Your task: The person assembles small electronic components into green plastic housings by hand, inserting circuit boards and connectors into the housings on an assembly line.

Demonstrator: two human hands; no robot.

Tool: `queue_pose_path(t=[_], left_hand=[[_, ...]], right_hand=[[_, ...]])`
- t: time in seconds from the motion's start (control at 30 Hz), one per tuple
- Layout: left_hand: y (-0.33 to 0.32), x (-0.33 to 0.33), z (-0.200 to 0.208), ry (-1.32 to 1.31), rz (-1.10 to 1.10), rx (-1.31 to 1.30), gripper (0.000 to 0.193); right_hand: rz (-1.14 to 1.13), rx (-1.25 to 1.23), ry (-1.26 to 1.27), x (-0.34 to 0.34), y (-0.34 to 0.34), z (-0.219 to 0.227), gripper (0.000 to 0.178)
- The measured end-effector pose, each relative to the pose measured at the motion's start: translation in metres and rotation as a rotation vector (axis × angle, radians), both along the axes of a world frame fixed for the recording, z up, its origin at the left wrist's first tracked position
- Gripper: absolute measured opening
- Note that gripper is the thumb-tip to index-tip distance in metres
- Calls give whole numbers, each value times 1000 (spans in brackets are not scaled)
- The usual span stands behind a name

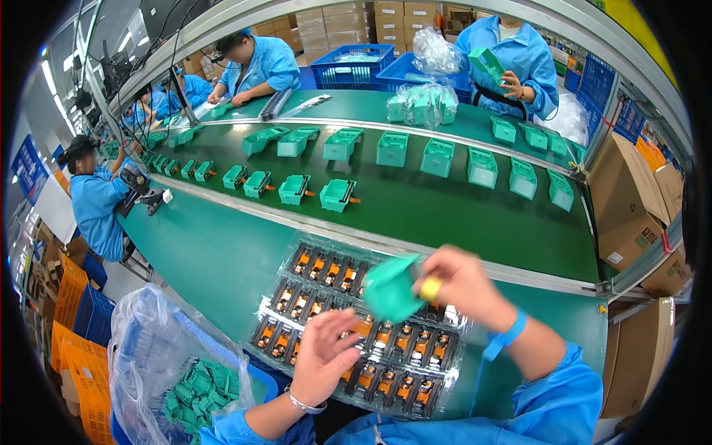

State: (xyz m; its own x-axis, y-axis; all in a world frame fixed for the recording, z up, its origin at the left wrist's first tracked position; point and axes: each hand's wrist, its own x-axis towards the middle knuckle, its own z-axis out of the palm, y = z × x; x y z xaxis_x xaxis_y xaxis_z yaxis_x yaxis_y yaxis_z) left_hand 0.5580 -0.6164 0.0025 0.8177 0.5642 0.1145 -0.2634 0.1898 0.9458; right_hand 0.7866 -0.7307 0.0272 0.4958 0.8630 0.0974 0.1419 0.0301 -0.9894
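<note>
With our right hand [463, 285] clamped on the green housing [389, 289] and our left hand [322, 356] spread open just below it over the clear tray [297, 256], we risk knocking the orange parts [386, 382] askew.

A long green conveyor belt [415, 200] runs across the room between two green worktables [215, 259], edged by pale metal rails [356, 233]. Rows of green plastic housings [437, 157] ride the belt toward its far left end. Three people in blue coats [96, 204] work along the line. Blue crates [348, 70] and stacked cardboard boxes [348, 22] stand behind the far table; more cardboard cartons [630, 193] sit at the right end. Orange crates [74, 356] pile on the floor at lower left. Strip lights [49, 74] glow at upper left.
</note>
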Motion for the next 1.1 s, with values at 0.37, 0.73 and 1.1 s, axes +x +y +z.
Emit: queue_pose_path(t=[0.37,0.73,1.1], left_hand=[[18,-3,-1,4,210,124,43],[27,10,-6,12,291,58,36],[36,-21,21,-84,303,126,33]], right_hand=[[-558,-267,162,151,52,-74,19],[-526,-246,-73,140,34,-62,19],[154,-121,-1171,6,-43,-26,18]])
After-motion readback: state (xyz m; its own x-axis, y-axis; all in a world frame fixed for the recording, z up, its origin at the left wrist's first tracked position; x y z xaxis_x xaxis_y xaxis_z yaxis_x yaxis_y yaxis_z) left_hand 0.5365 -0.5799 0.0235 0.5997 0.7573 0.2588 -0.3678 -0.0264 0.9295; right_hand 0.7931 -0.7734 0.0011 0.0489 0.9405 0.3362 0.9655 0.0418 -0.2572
